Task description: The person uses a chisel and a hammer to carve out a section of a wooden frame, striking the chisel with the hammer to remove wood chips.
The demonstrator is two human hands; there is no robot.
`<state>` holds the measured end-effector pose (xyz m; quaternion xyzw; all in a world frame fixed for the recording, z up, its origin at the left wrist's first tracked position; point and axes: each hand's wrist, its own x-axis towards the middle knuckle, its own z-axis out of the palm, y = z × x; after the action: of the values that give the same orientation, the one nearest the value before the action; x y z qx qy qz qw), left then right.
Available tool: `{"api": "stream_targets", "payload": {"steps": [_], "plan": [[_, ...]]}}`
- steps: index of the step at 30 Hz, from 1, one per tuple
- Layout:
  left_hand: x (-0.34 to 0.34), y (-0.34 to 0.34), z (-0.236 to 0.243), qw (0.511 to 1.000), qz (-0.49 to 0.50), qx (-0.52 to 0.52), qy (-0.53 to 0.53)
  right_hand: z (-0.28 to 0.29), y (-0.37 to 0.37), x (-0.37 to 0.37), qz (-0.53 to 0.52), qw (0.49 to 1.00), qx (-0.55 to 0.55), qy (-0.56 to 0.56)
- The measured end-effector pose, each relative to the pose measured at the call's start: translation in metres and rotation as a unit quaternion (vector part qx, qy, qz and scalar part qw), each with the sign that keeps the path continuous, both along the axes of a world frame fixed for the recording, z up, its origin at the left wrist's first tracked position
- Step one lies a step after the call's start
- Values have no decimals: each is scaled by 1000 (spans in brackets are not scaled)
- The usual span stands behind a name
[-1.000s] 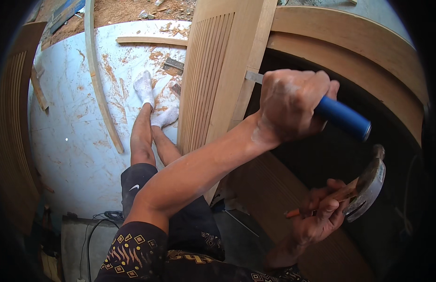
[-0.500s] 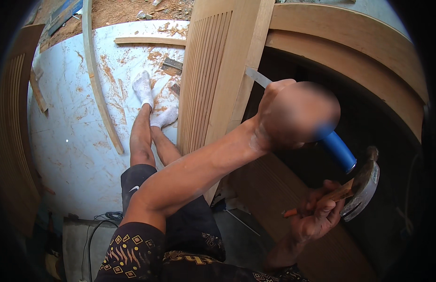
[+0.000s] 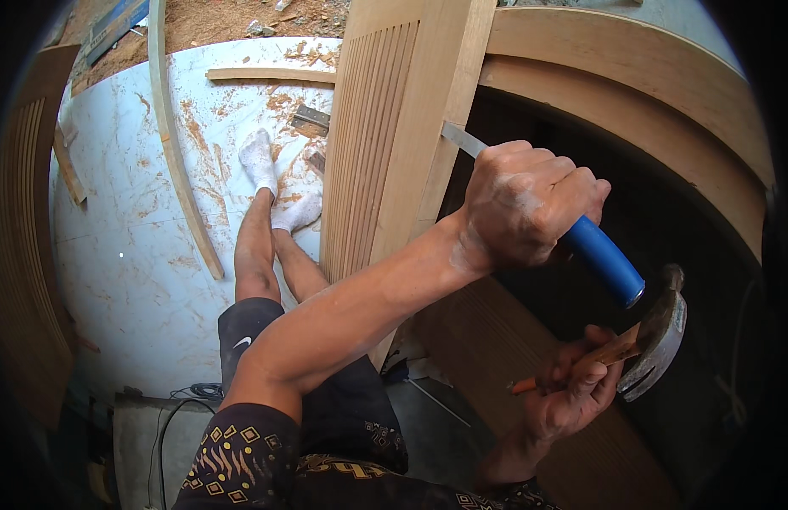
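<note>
Chisel [image 3: 606, 259] and hammer [image 3: 663, 344] fill the two hands in the head view. The chisel's long axis slants from upper left to lower right: its flat metal blade [image 3: 466, 141] points up and left, with the tip at the narrow edge of a grooved wooden panel [image 3: 423, 127], while the blue handle's butt faces down and right, toward the hammer. Whether the tip bites into the wood cannot be told. The left hand [image 3: 530, 204] is wrapped in a closed fist round the blade end of the blue handle, knuckles up. Lower right, the right hand [image 3: 581, 391] has its fingers curled about the hammer's wooden handle, which slopes down and left from the head. That head stands on a slant, its striking face at the top and its claw at the lower left, near the chisel's butt. Left of the panel, white-socked feet [image 3: 258, 161] rest on a pale marbled floor [image 3: 113, 297], near a long wood strip [image 3: 180, 161].
</note>
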<state>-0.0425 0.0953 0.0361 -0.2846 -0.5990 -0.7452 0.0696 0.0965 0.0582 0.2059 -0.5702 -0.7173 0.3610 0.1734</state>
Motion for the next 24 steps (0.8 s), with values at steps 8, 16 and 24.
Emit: {"api": "stream_targets", "payload": {"steps": [8,16,24], "plan": [[0,-2,0,1000,-3,-13,3,-4,1,1,6,1000,9,13],[-1,0,1,1000,3,-11,5,-3,2,4,9,1000,0,19],[-1,2,0,1000,2,-8,-2,-3,3,4,18,1000,7,13]]}}
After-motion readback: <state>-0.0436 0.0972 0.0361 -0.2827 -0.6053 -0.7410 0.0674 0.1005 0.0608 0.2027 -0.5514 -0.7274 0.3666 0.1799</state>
